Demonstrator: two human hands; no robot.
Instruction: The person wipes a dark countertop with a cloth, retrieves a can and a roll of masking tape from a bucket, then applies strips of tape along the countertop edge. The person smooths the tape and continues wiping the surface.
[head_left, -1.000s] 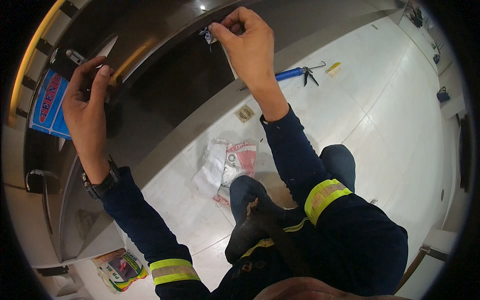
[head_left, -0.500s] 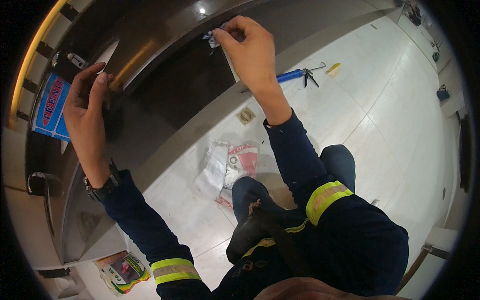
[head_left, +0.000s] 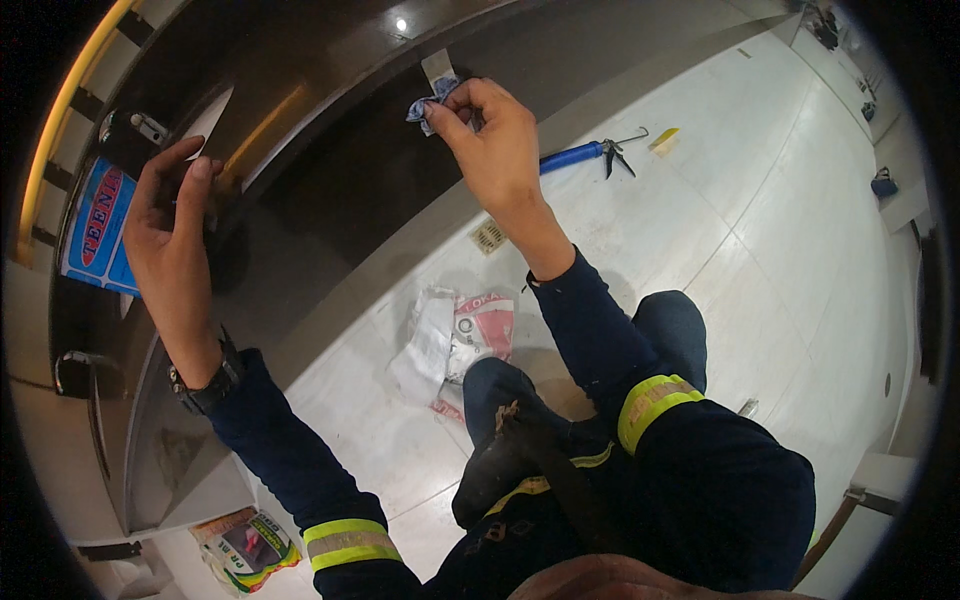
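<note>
Head | right hand [head_left: 500, 150] grip pinches cloth [head_left: 428, 103] | left hand [head_left: 170, 225] fingers extended, holding nothing

Blue caulk gun [head_left: 575, 156] & crumpled white-red bag [head_left: 455, 340] on tiled floor [head_left: 760, 230].

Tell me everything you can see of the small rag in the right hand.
The rag is a small, crumpled scrap of bluish-grey cloth, bunched into a wad. The right hand pinches it between thumb and fingertips and holds it against the dark glossy panel, just under a pale strip of tape. Only its left part shows; the rest is hidden inside the grip.
</note>
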